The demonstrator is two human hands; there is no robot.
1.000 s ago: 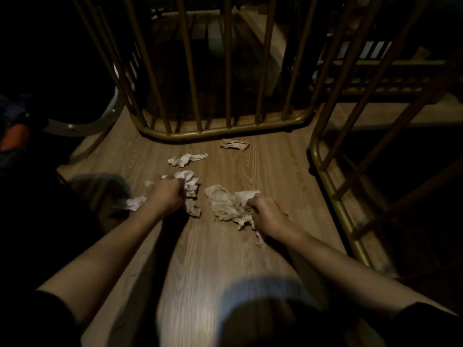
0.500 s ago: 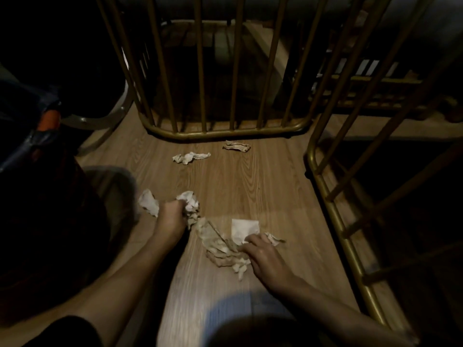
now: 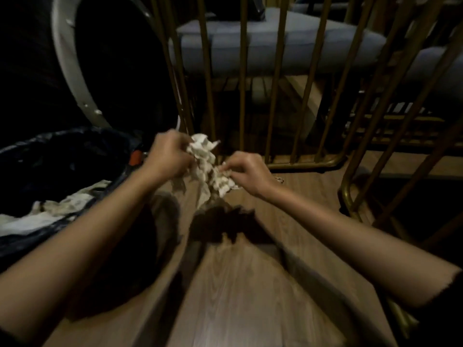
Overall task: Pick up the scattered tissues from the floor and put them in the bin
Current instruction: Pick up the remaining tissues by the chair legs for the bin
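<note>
Far left: bin (image 3: 82, 146) lined with a dark bag, white tissue already lying inside. Just right of it, left hand (image 3: 168, 156) clenched around the upper end of a crumpled tissue bundle (image 3: 206, 166), lifted above the wooden floor (image 3: 240, 284). Right hand (image 3: 246, 172) pinching the same bundle's lower right part, fingers closed on it. Behind, brass-coloured railing bars (image 3: 242, 83). No readable writing or labels anywhere.
</note>
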